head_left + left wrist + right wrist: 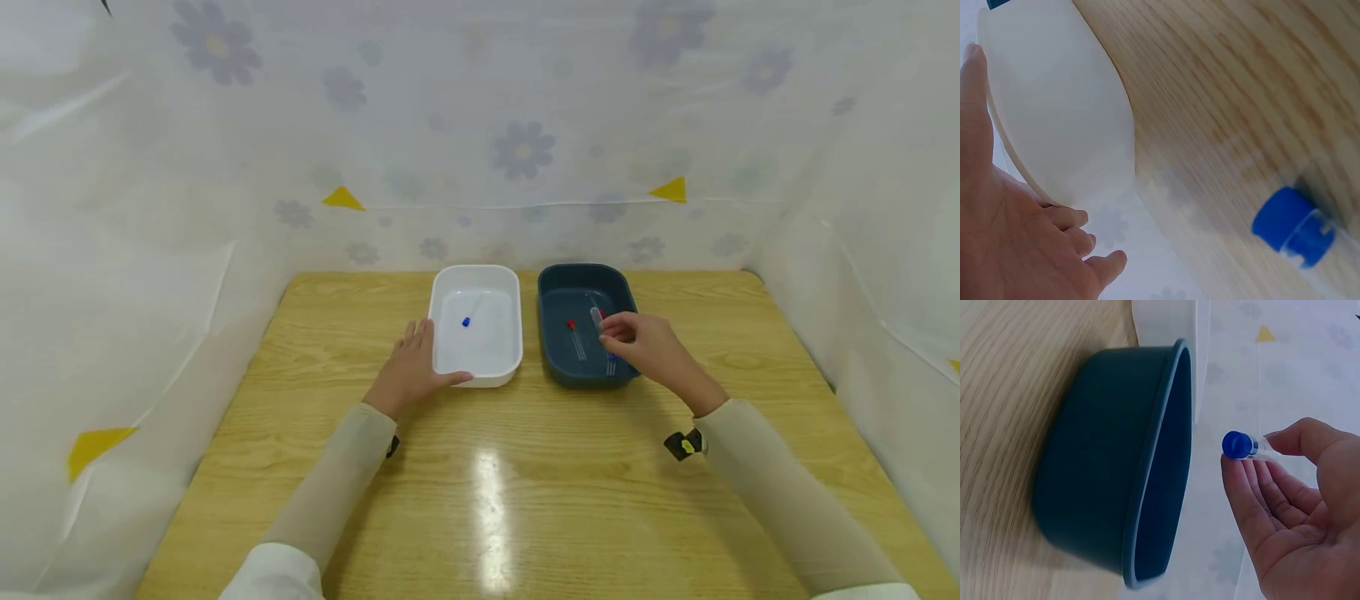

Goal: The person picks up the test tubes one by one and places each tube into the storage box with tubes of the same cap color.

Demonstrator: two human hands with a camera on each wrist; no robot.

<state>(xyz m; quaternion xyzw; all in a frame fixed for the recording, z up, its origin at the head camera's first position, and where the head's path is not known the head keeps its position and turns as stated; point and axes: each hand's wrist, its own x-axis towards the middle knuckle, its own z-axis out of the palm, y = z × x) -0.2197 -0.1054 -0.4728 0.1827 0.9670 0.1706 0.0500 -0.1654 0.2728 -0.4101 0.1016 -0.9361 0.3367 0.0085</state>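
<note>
My right hand pinches a clear tube with a blue cap between thumb and fingertips. It is over the right side of a dark teal tray; the capped end shows only in the right wrist view. Inside that tray lie a red-capped tube, another red cap partly hidden by my hand, and a blue-capped tube. My left hand rests at the near left corner of a white tray, fingers along its side, thumb on the front rim. One blue-capped tube lies in it.
Both trays stand side by side at the far part of a wooden table. Behind them hangs a flowered white sheet. Close to the left wrist camera, another blue-capped tube lies on the wood.
</note>
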